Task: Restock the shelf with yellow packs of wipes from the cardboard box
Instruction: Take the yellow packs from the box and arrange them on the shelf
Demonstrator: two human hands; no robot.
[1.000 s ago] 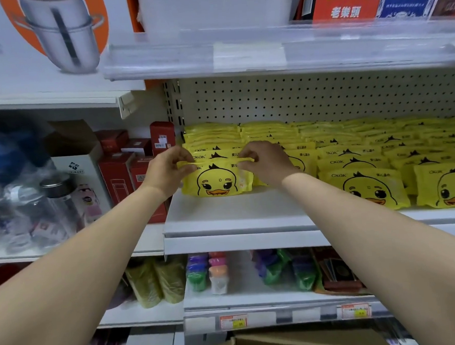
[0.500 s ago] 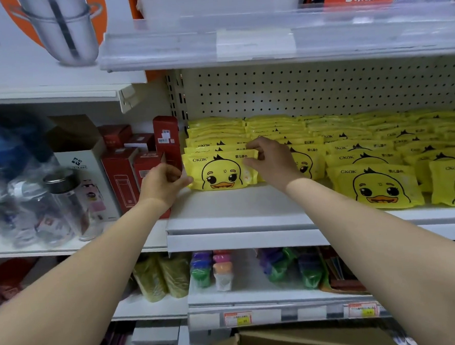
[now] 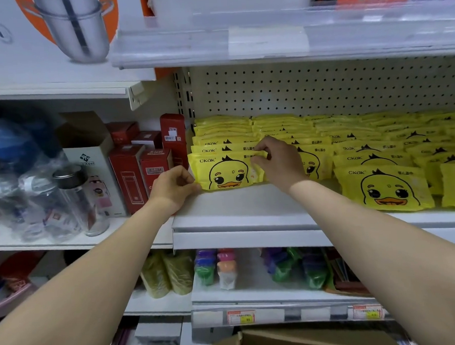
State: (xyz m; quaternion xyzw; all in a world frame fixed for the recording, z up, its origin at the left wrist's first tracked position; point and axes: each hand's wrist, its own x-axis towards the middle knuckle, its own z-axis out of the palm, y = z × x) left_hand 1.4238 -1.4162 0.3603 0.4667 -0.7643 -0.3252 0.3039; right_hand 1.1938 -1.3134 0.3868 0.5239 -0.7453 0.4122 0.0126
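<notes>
- Up front, our right hand (image 3: 279, 161) has its thumb and curled fingers pinched on the top right corner of the front pack (image 3: 226, 173).
- Our left hand (image 3: 174, 187) sits at the same pack's lower left corner, fingers curled in and touching it. We cannot tell whether it truly pinches the corner or only rests against it.
- That pack is bright yellow and soft-sided. It has a cartoon duck face, an orange bill, wide black eyes, a black tuft on top and dark lettering along its upper edge.
- It stands on its long lower edge, face toward us, against the pack behind it.
- It is at the left end of the white shelf (image 3: 250, 211), set back from the front lip.
- We see more yellow packs (image 3: 381, 187) of the same kind in rows behind it and off to the right, filling the shelf back to the pegboard (image 3: 322, 91).
- Just left of the shelf's end stand red boxes (image 3: 131, 178), and further left are clear bottles (image 3: 68, 198) in plastic wrap.
- Below us, at the bottom edge of the view, is the open cardboard box (image 3: 298, 341). Its inside is out of view.
</notes>
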